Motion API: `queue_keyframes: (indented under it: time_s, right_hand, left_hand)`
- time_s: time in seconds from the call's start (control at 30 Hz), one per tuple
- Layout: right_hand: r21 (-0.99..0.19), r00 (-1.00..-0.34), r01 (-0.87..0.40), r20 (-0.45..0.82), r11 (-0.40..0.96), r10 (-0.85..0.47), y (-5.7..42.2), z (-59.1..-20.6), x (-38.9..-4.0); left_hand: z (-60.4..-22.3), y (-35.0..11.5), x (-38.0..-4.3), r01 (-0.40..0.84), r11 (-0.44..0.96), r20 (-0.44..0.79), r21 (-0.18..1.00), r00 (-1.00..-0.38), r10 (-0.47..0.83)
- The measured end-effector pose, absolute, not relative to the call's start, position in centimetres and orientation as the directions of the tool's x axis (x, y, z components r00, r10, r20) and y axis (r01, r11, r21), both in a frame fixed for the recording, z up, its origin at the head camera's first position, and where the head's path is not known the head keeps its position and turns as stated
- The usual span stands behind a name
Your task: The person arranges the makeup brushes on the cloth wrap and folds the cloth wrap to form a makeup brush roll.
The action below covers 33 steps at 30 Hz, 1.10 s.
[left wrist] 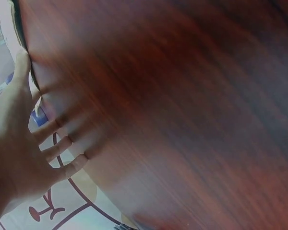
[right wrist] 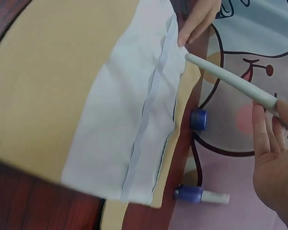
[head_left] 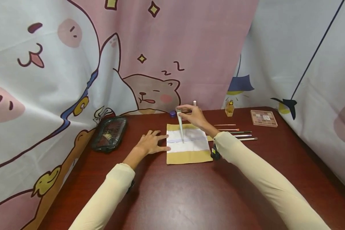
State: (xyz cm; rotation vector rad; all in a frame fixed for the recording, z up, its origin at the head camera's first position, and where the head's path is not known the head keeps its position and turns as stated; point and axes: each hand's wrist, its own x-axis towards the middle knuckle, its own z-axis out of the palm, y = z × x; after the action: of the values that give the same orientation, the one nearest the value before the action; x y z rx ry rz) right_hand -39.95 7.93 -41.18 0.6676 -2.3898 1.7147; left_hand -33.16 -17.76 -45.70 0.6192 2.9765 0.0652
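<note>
A flat tan and white cloth pouch lies on the dark red table. My right hand pinches a pale green pen-like stick by its upper end, its tip down at the pouch's white band. My left hand lies flat with fingers spread on the table at the pouch's left edge, fingertips touching the cloth.
A black clear-topped bag sits at the left. Several brushes, an eyeshadow palette and a small amber bottle lie to the right. Two small blue-capped items stand behind the pouch by the cartoon curtain.
</note>
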Motion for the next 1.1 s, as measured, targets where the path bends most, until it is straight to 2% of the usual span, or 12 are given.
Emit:
queue_keyframes:
  time_s: [0.13, 0.37, 0.87, 1.0, 1.1]
  right_hand:
    - [-0.868, -0.896, -0.420, 0.351, 0.265, -0.271, 6.9, -41.8, -40.1]
    - [-0.896, -0.897, -0.404, 0.347, 0.185, -0.275, 5.3, -42.3, -40.4]
    - [-0.916, -0.920, -0.342, 0.281, 0.211, -0.273, 4.8, -43.8, -40.7]
    - [-0.909, -0.924, -0.336, 0.266, 0.246, -0.276, 4.7, -44.3, -40.9]
    - [-0.883, -0.925, -0.338, 0.247, 0.327, -0.289, 4.6, -45.0, -40.9]
  left_hand:
    - [-46.0, -17.7, -33.0, 0.398, 0.915, -0.098, 0.066, -0.910, 0.403]
    - [-46.4, -17.5, -32.8, 0.398, 0.916, -0.096, 0.057, -0.911, 0.401]
    - [-46.0, -17.5, -33.1, 0.406, 0.913, -0.101, 0.042, -0.907, 0.408]
    - [-45.8, -17.7, -33.2, 0.400, 0.916, -0.103, 0.031, -0.910, 0.401]
    - [-45.7, -17.8, -33.2, 0.398, 0.917, -0.101, 0.032, -0.911, 0.400]
